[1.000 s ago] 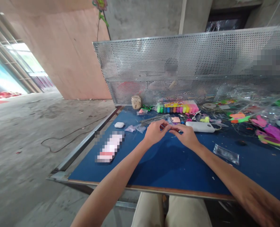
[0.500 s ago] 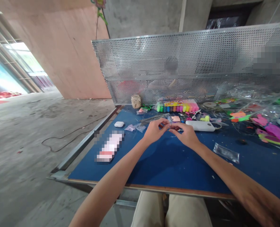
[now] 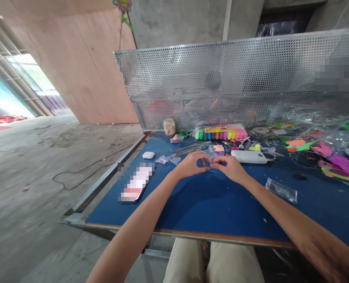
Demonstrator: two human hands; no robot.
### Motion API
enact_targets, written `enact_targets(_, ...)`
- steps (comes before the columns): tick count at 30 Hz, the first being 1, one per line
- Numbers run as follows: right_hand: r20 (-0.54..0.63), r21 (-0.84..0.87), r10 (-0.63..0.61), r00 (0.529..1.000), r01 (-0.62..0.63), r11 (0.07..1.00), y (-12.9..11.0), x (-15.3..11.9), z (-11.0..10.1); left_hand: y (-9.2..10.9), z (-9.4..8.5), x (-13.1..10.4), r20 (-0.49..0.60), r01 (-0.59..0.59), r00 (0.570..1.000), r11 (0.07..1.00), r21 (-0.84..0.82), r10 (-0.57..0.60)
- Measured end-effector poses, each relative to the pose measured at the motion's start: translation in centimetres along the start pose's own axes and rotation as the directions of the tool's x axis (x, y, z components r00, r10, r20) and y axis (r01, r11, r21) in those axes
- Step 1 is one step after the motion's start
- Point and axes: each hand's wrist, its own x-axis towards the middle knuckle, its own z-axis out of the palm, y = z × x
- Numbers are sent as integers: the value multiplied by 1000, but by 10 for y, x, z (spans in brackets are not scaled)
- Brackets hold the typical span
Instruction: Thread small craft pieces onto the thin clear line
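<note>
Your left hand (image 3: 193, 164) is curving wider than half a second ago, its thumb parting from the forefinger, while your right hand (image 3: 229, 167) is keeping its fingers narrow; I cannot tell whether either is gripping. A tiny piece (image 3: 210, 164) is showing between them, the white device (image 3: 249, 157) lying at three o'clock.

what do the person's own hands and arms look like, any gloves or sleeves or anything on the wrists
The left hand and right hand are bare, with no gloves. No sleeve shows on the left forearm or right forearm, and no watch or bracelet on either wrist. Any ring would be too small to make out.
</note>
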Motion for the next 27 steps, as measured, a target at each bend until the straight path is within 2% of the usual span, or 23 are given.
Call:
enact_targets(6, 120, 193, 48, 992, -71, 979, 8, 2, 3, 0, 2, -2, 12, 21, 1000, 995, 98, -22)
enact_targets(10, 150, 299, 71, 986, -113, 947, 14, 3, 4, -5, 4, -3, 4, -48, 999, 976, 212, 48)
enact_targets(13, 125, 324, 69, 990, -107, 940, 15, 3, 3, -8, 5, -4, -36, -123, 990, 952, 279, 138)
enact_targets(17, 64, 246, 39, 997, -53, 968, 12, 1, -1, -4, 6, -4, -85, -208, 964, 910, 359, 254)
enact_targets(20, 26, 174, -10, 1000, 5, 985, 10, 0, 0, 0, 4, -4, -75, -206, 966, 912, 356, 247)
enact_targets(27, 59, 66, -89, 994, 85, 994, 10, -1, 2, -5, 5, -2, -35, -230, 963, 886, 403, 267)
